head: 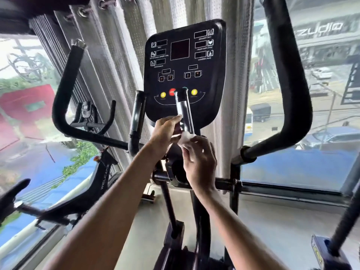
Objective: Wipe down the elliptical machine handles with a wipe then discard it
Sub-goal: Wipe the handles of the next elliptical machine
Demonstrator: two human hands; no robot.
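The left hand is wrapping its curled fingers round the short inner handle, which is pointing up toward 12 o'clock in front of the console. Just at 5 o'clock from that hand, the right hand is pinching the white wipe between thumb and bent fingers, holding it against the handle's base. The long left handle is curving at the console's 9 o'clock, the long right handle at its 3 o'clock.
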